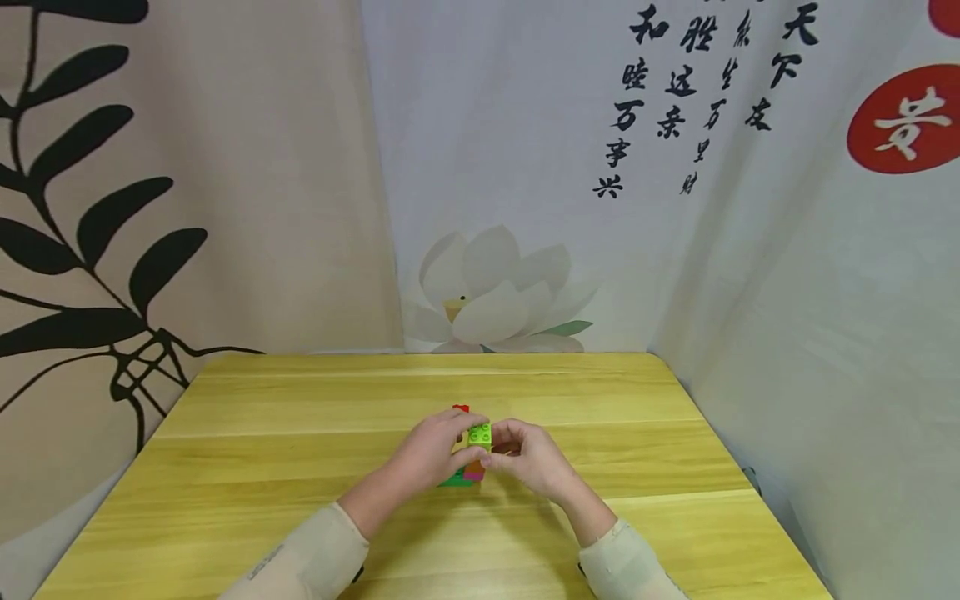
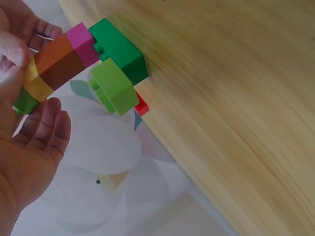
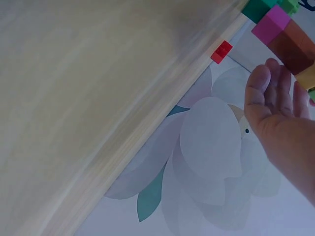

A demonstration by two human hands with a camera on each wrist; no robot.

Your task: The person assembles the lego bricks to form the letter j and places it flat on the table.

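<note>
Pinching the lime brick (image 1: 480, 437) topping the brick stack (image 2: 60, 61) at the head frame's lower centre, your left hand (image 1: 433, 447) sits beside your right hand (image 1: 536, 461), whose grip I can't confirm; uneven downward pressure could tip that narrow stack.

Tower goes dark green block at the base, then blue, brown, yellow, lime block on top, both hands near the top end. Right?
One error: the second block is pink, not blue, as the left wrist view shows. So: dark green block, pink block, brown, yellow, lime block on top, left hand and right hand near the top end.
</note>
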